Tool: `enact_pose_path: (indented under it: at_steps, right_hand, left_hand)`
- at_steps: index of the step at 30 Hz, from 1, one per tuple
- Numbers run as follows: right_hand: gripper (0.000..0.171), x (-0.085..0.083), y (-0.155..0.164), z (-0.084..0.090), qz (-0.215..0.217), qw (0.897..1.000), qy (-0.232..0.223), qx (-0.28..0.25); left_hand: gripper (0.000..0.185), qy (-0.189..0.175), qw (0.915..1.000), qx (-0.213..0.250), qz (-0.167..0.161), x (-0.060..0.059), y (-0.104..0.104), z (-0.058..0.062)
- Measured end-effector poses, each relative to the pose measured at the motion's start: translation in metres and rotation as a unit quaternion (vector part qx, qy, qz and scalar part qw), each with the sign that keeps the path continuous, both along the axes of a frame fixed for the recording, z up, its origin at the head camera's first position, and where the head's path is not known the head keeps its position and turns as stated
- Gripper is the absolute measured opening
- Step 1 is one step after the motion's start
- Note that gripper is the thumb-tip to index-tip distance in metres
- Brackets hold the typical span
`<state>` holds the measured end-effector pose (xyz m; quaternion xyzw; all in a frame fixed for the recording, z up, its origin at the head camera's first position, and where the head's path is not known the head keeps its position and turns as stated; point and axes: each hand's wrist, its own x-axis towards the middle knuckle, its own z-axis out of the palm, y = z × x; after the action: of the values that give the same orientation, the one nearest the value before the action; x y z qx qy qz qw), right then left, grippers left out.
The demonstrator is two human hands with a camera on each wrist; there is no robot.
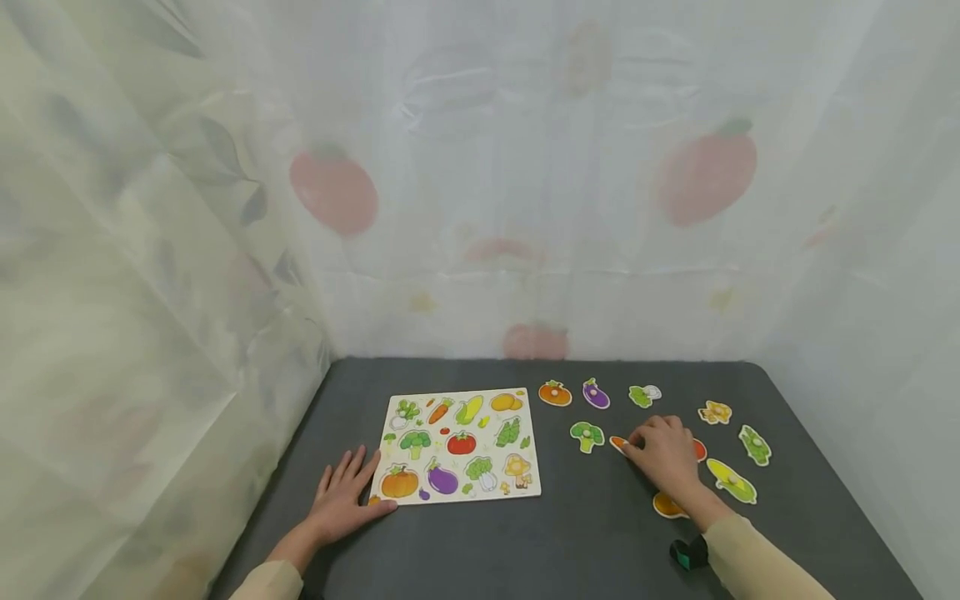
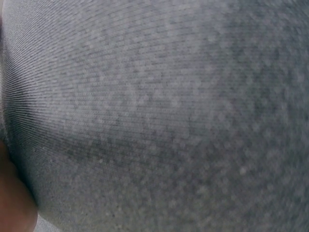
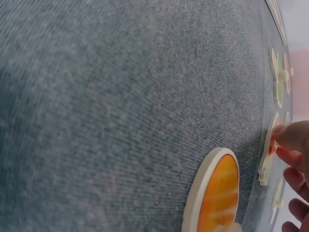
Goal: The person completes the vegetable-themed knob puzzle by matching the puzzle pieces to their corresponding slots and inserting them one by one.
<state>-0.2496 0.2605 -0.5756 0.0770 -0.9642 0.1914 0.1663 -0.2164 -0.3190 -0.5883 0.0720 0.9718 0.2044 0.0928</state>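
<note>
Carrot piece, a flat orange cut-out with a pale rim, lies on the dark grey table under the fingertips of the right hand. Only its tip shows in the head view, poking out past the fingers on their left side toward the broccoli piece; its long axis seems to run roughly left to right, slightly tilted, though most of it is hidden by the hand. In the right wrist view the fingertips curl over the piece's edge, thumb side pressing at its rim. The hand is bent loosely over the piece, fingers drawn together and touching it; whether it is pinched or only pressed I cannot tell.

Just behind the wrist lies an orange round piece, seen close in the right wrist view. To the right of the hand sit a corn piece and a green piece; beyond the fingers are a pumpkin piece, an eggplant piece and a radish piece.

The left hand lies flat on the table, fingers spread and straight, its fingertips at the near left corner of the puzzle board, well apart from the right hand.
</note>
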Motion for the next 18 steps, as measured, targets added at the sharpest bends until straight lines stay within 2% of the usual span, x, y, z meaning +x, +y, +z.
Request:
enact_pose_path:
  at_steps: [6,15,18]
  right_hand:
    - [0.011,-0.001,0.000,0.003,0.007,1.000,0.003,0.005]
    - [0.011,0.001,0.010,0.002,0.087,0.996,0.013,0.009]
    - [0.010,0.003,0.011,0.002,0.098,0.995,0.001,0.005]
  left_hand:
    - [0.108,-0.001,1.0000,0.007,0.000,0.001,0.001,0.002]
    - [0.109,0.006,1.0000,0.006,0.000,0.001,0.002,0.002]
    - [0.110,0.006,1.0000,0.005,0.002,0.001,0.002,0.003]
